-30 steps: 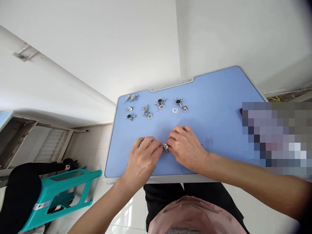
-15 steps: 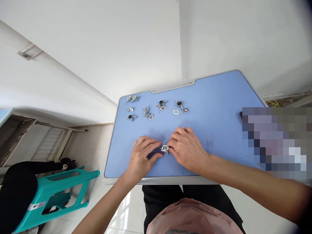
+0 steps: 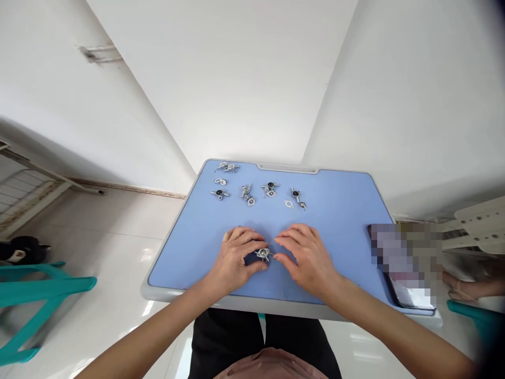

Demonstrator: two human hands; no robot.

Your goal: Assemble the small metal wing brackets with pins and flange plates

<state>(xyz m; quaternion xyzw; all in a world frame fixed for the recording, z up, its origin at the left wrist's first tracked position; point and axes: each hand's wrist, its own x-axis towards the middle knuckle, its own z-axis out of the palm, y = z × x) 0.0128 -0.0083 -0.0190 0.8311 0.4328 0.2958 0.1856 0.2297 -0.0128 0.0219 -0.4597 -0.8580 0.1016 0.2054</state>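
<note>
A small silver metal valve (image 3: 262,254) with an oval flange and a short stem stands near the front middle of the table. My left hand (image 3: 236,256) grips it from the left, thumb in front and fingers behind. To its right is my right hand (image 3: 305,255), its thumb and forefinger apart, the tips close to the valve. A tiny bright spot shows at the right forefinger; I cannot make out what it is. The undersides of both hands' fingers are partly hidden.
Several similar valves, such as one with a black round face (image 3: 219,193), lie along the back of the blue table (image 3: 189,252). A loose oval gasket (image 3: 289,203) lies among them. At the right edge rests a phone (image 3: 412,297), partly blurred. Teal stools (image 3: 47,287) stand at both sides.
My right hand's fingertips have moved away from the valve and spread apart. My left hand stays on the valve. The camera view has turned and shifted, showing more of the right side.
</note>
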